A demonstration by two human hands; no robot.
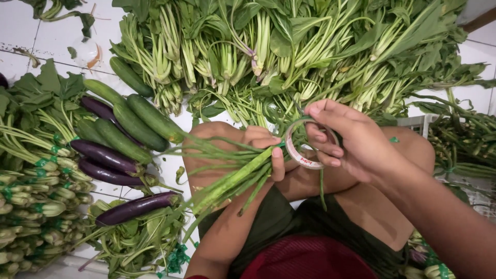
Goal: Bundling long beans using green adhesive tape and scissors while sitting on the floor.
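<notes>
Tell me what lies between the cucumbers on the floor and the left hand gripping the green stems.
In the head view, only bare white tile and the stems' loose ends separate the cucumbers from the left hand.

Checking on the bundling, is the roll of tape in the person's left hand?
No, the roll of tape is in the right hand, while the left hand clasps a bunch of green stems.

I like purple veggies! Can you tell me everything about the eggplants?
Four eggplants are long, slim, glossy dark purple, with brownish-green stem caps. They lie on their sides on the white tiled floor, left of the hands. One is tucked among the cucumbers, two lie side by side just below, and one rests on leafy greens. No hand touches them.
</notes>
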